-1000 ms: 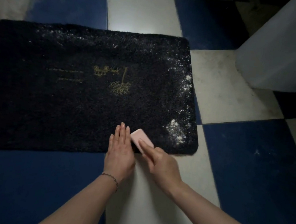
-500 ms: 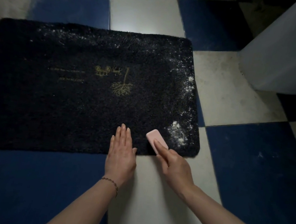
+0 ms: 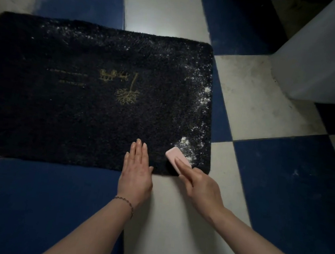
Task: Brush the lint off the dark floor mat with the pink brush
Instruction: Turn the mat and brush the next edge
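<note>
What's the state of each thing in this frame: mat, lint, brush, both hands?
dark floor mat: flat on the tiled floor, partly linty.
lint: white, thick along the right edge and near corner, sparse along the far edge.
pink brush: on the mat beside the lint.
right hand: holds the brush.
left hand: flat, fingers on the mat.

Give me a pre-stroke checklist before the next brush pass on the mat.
1. Pink brush held: right hand grips it, index finger along its back. ok.
2. Brush on the dark mat: near front right corner. ok.
3. Mat pinned: left hand lies flat, fingers on the front edge. ok.
4. Lint located: white patch just beyond the brush, more along the right edge. ok.
5. Bristle contact: underside hidden. cannot tell.
</note>
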A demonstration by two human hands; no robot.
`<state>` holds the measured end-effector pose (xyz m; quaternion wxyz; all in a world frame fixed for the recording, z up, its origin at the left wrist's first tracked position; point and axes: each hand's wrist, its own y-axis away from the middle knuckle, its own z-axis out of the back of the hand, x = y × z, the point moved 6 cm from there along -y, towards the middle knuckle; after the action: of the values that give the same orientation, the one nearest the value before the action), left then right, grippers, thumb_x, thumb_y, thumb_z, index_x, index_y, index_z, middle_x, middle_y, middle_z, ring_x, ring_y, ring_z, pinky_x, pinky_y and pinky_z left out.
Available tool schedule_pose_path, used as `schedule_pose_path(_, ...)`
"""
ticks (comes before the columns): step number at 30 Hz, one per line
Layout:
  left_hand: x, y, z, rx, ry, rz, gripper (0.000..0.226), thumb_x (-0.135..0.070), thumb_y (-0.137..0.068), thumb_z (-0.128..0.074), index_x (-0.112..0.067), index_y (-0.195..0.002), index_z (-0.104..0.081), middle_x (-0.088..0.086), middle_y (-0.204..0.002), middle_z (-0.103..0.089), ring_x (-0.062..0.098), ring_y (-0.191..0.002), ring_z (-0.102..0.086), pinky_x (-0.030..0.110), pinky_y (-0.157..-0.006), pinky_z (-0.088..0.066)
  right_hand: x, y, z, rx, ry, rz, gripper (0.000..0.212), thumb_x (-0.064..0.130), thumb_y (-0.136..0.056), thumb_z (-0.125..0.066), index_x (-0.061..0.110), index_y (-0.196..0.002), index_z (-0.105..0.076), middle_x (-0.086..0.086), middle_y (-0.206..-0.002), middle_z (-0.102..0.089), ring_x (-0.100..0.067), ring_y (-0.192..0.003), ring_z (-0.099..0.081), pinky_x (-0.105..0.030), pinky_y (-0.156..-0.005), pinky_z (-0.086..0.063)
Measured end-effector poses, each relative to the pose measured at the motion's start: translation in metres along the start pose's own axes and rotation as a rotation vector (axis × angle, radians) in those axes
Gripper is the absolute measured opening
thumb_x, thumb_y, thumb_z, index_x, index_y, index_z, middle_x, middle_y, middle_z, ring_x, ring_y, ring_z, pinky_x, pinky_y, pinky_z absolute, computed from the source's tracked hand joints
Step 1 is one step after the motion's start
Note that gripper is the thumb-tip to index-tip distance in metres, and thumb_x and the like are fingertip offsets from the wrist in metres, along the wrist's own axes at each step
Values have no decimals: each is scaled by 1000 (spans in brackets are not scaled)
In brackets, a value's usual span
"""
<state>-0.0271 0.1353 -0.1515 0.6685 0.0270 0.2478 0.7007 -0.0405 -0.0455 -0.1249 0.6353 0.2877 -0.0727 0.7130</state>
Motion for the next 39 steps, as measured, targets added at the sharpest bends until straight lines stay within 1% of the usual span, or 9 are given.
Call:
schedule_pose_path(4,-1,0,-1,-9,16,-2,66,-24,-105,-28,-7,-151,15,6,-153,32,18,-143,27,35,-118,14,27,-5,-5,-17,-73,51,47,37,-94,-48,54,-135,-33,1,-96,-58,-21,-86,-59,-35,-70,-46)
schedule_pose_path(9,-1,-2,-3,-2,39,7,65,-16,-102,-30,-6,-153,9,7,-158,25,18,-145,24,35,-119,12,50,-25,-19,41,-71,80,46,38,-95,-45,53,-137,-31,-2,-99,-59,-24,-89,-59,-35,-74,-44)
schedule_pose_path(13,-1,-1,-2,-30,4,14,66,-26,-104,-29,-7,-152,13,5,-150,33,20,-145,25,35,-118,13,14,-18,-5,-3,22,39,46,41,-94,-46,56,-135,-31,1,-101,-60,-22,-89,-60,-36,-71,-46)
schedule_pose_path(17,-3,0,-3,-15,-30,21,65,-26,-105,-24,-7,-151,17,5,-149,36,20,-144,26,36,-119,13,-29,7,11,-60,9,-49,53,36,-94,-50,58,-134,-22,6,-85,-55,-18,-70,-55,-30,-58,-41)
schedule_pose_path(22,-7,1,-3,-19,-23,23,64,-24,-105,-26,-5,-151,15,10,-156,29,23,-145,25,37,-119,12,-26,6,13,-66,-21,-67,50,36,-95,-48,55,-135,-27,4,-88,-56,-19,-75,-57,-31,-64,-44)
schedule_pose_path(29,-31,-2,-3,8,44,-23,65,-17,-102,-30,-4,-152,10,11,-159,22,22,-147,20,37,-120,9,19,-1,-13,-7,-44,44,46,40,-94,-47,53,-136,-32,0,-97,-58,-24,-87,-59,-36,-72,-45)
schedule_pose_path(31,-36,-5,-6,27,28,-32,68,-14,-101,-31,-4,-152,12,11,-158,24,23,-146,22,37,-120,10,13,-2,-10,-7,-8,55,47,40,-94,-46,55,-136,-30,0,-96,-58,-25,-85,-59,-36,-70,-46)
schedule_pose_path(35,-32,-5,-10,45,-13,-10,70,-29,-105,-30,-6,-150,17,11,-156,29,23,-145,25,37,-119,12,-28,13,9,-32,27,-8,53,37,-94,-49,59,-134,-22,4,-94,-59,-21,-78,-59,-32,-63,-44)
schedule_pose_path(39,-34,-5,-9,50,-27,-23,69,-29,-105,-29,-6,-150,18,12,-156,30,24,-145,26,38,-119,12,-48,21,15,-82,-40,-75,49,36,-93,-51,57,-133,-30,6,-101,-63,-17,-79,-60,-32,-62,-49)
